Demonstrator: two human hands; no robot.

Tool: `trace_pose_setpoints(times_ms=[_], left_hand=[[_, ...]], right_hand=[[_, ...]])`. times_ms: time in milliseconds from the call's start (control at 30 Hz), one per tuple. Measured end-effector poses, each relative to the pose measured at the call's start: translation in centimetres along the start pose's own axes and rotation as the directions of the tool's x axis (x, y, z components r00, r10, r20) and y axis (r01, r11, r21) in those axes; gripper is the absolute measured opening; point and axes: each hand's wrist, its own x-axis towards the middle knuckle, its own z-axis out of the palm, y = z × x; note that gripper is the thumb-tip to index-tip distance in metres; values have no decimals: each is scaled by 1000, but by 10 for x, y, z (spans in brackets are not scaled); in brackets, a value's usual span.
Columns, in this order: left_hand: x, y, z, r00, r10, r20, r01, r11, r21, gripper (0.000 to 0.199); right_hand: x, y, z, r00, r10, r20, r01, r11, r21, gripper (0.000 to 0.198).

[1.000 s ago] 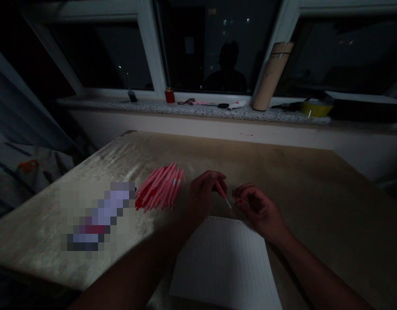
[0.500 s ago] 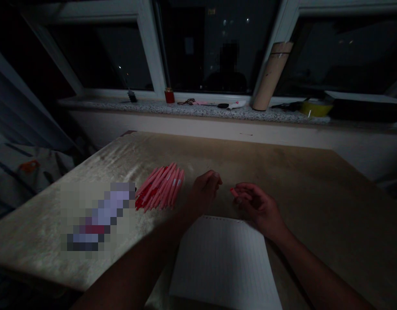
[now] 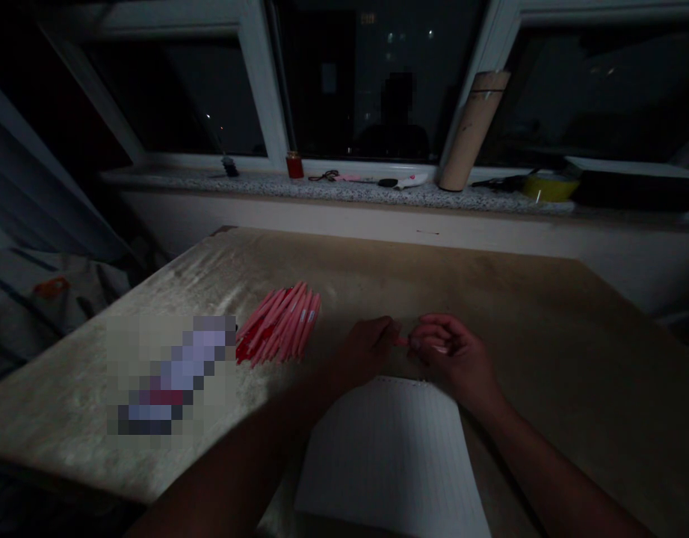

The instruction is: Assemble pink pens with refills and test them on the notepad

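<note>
My right hand (image 3: 453, 359) is closed around a slim pink pen (image 3: 401, 341), most of it hidden by the fingers. Its reddish end pokes out to the left, where the pinched fingers of my left hand (image 3: 372, 344) meet it. Whether a small part such as a cap sits inside the left fingers cannot be made out. Just below both hands lies a lined white notepad (image 3: 392, 456), its perforated top edge partly under my wrists. To the left of my left hand, a pile of pink and red pens (image 3: 280, 325) rests on the table.
A blurred-out purple and dark object (image 3: 181, 373) lies on the table (image 3: 490, 291), left of the pens. Along the granite sill (image 3: 344, 190) stand a tall tan cylinder (image 3: 474, 131), a small red jar (image 3: 294, 165), a yellow tape roll (image 3: 549, 187) and a dark box (image 3: 636, 187).
My left hand has moved right and slightly down, closing the gap to my right hand. Its fingers now touch the pen's end. The pile and notepad have stayed put.
</note>
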Motion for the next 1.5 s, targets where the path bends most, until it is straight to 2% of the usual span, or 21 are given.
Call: trace_pose_setpoints(times_ms=[167,267,467,600,1067,1500], left_hand=[[3,-3,2,992,-128,-11,126,984,-128,38],[3,-4,3,987,-159,11,158,969,-188,38],[3,-3,6,977,-177,122,192,974,-122,36],[3,-2,8,969,-192,155,211,970,-118,34],[2,6,3,916,-304,263,341,934,-109,33],[2,2,5,924,-306,229,353,912,-207,38]], right_hand=[[2,-1,-2,995,3,-95,0,1000,30,36],[1,-2,-1,994,-15,-110,15,1000,-2,34],[-5,-7,-1,995,-98,25,101,973,-208,32],[-6,-8,-3,990,-129,60,140,956,-259,33],[-5,-13,-2,987,-159,-8,155,972,-174,28],[-2,-12,-5,990,-114,-87,111,993,-37,27]])
